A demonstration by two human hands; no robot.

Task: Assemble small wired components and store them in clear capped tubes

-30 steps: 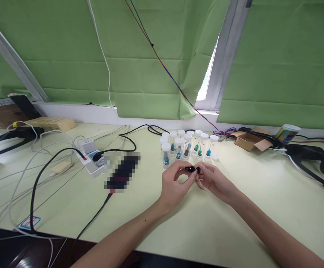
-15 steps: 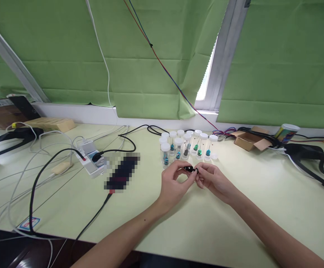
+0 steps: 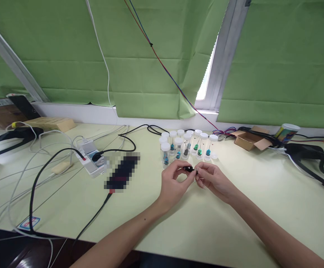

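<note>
A small black part (image 3: 188, 169) sits between my two hands, just above the table; its exact kind is too small to make out. My left hand (image 3: 175, 182) pinches it between thumb and forefinger from the left. The fingers of my right hand (image 3: 210, 176) are closed on its right end, where only a dark bit shows. Right behind my hands stands a cluster of clear tubes (image 3: 165, 154) with white caps, upright and close together. Blue, green and dark pieces on thin stems are visible inside them. A loose clear cap (image 3: 214, 156) lies beside the rightmost tube.
To the left are a pixelated dark phone-like object (image 3: 123, 173) on a cable, a white power strip (image 3: 93, 163) and tangled cords. An open cardboard box (image 3: 250, 140), a printed can (image 3: 287, 132) and a black frame (image 3: 308, 154) are at the right. Green blinds (image 3: 162, 82) hang behind.
Both hands stay in nearly the same place. The black part has turned slightly, and less of its right end shows between the fingertips.
</note>
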